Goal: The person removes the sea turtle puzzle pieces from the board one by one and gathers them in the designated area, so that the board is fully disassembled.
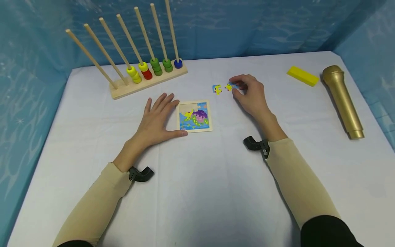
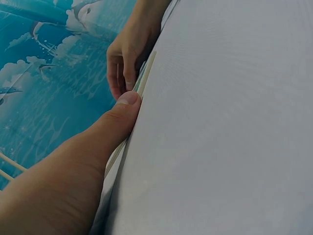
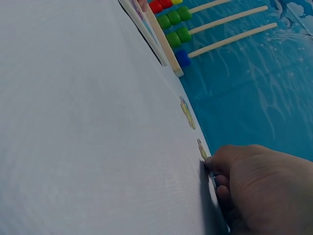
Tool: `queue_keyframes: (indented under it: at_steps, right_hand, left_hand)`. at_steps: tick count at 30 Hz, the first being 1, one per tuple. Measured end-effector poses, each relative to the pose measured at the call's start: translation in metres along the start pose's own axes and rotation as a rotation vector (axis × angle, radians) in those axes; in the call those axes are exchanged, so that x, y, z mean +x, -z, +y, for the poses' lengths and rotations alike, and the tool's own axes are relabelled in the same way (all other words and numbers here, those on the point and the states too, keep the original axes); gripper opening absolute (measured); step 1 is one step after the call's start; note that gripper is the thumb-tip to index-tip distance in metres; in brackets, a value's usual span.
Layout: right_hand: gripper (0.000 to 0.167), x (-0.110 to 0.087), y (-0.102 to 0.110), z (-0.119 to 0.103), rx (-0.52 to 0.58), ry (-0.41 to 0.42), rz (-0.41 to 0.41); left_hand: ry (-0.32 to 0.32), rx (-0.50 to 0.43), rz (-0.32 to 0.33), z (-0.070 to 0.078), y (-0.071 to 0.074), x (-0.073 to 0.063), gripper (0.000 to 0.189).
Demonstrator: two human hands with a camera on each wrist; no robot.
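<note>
A small wooden jigsaw puzzle point(image 1: 195, 130) with a purple and yellow sea picture lies in its square frame at mid-table; the upper left of its picture area shows bare wood. My left hand point(image 1: 157, 121) is spread flat beside it, thumb along the lower left corner and a fingertip at the upper left corner. To the right and behind, my right hand point(image 1: 251, 94) pinches a blue and yellow puzzle piece between thumb and fingers, low over the cloth; its fingers partly cover the piece. Left of those fingertips lies another puzzle piece point(image 1: 217, 89) with a yellow figure.
A wooden bead rack point(image 1: 148, 82) with tall pegs and coloured beads stands at the back left. On the far right are a yellow block point(image 1: 302, 76) and a gold microphone-shaped object point(image 1: 343, 103). Blue patterned curtains point(image 1: 247, 27) border the white-covered table.
</note>
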State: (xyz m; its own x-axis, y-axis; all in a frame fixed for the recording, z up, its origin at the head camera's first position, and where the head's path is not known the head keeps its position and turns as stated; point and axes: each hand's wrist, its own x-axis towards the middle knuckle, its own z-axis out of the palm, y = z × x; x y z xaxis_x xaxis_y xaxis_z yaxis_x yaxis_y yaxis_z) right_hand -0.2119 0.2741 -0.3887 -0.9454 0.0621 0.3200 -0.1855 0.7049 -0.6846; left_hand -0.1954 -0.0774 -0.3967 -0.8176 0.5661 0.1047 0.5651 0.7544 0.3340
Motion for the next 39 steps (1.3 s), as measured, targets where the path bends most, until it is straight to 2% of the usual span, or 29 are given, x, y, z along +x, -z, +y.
queue_keyframes:
  at_steps: [7,9,14,22,30,39]
  right_hand:
    - [0.022,-0.006,-0.009,-0.013,0.081,0.108,0.085]
    - [0.017,-0.008,-0.015,-0.020,0.130,0.133,0.073]
    - [0.012,-0.015,-0.030,-0.034,0.217,0.130,0.022]
    - [0.012,-0.028,-0.043,-0.045,0.117,0.115,-0.131]
    - [0.014,-0.026,-0.044,-0.050,0.084,0.186,-0.171]
    - [0.037,-0.031,-0.042,-0.052,0.005,0.213,-0.197]
  left_hand:
    - [0.002,0.003,-0.001,0.000,0.000,0.000,0.109]
    - [0.003,0.002,-0.002,0.000,0.000,0.000,0.109]
    - [0.007,0.004,0.000,-0.002,0.002,-0.001,0.108]
    - [0.010,0.002,-0.013,-0.003,-0.002,-0.001,0.109]
    - [0.007,0.008,0.006,-0.003,0.001,0.000,0.108]
    - [-0.011,-0.004,0.015,0.000,-0.001,0.000,0.109]
